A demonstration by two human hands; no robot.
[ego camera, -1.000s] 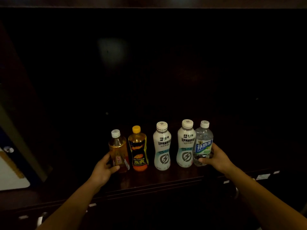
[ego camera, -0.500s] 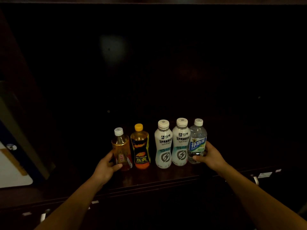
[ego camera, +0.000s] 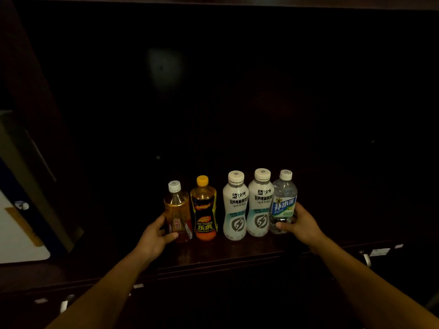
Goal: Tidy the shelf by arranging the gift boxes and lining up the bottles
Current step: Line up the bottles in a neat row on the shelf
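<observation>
Several bottles stand upright in a row near the front of a dark wooden shelf (ego camera: 213, 255). From the left: an amber tea bottle (ego camera: 177, 205) with a white cap, a black-and-yellow energy drink bottle (ego camera: 204, 210) with a yellow cap, two white bottles (ego camera: 235, 207) (ego camera: 260, 205), and a clear water bottle (ego camera: 283, 200) with a blue label. My left hand (ego camera: 155, 236) grips the tea bottle low down. My right hand (ego camera: 300, 224) grips the water bottle, which touches the white bottle beside it. No gift boxes show.
The shelf's back is dark and nothing shows there. A pale panel (ego camera: 16, 233) stands at the far left beyond the shelf's side wall. Small white tags (ego camera: 380, 252) and metal handles (ego camera: 367, 260) sit along the front below the shelf edge.
My right hand has slid the water bottle and the right white bottle leftward, closing the gaps on the right. The tea bottle has edged toward the energy drink.
</observation>
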